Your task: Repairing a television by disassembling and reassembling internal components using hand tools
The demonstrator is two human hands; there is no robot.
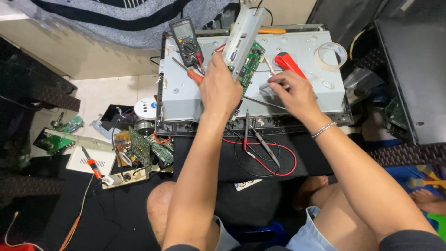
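My left hand [218,88] grips a grey metal shield bracket [242,35] with a green circuit board [251,62] fixed to it, tilted up off the grey metal back panel [306,51] of a flat monitor. My right hand [292,93] rests on that panel just right of the board, fingers pinched on a thin metal tool [265,103] whose shaft runs left under the board. A red-handled tool [289,64] lies just beyond my right fingers.
A multimeter [186,39] with red and black probes [260,144] lies at the panel's left. A tape roll [331,55] sits at its right, an orange screwdriver [272,31] at the back. Loose circuit boards [144,148] and a soldering iron [92,166] lie on the floor at left.
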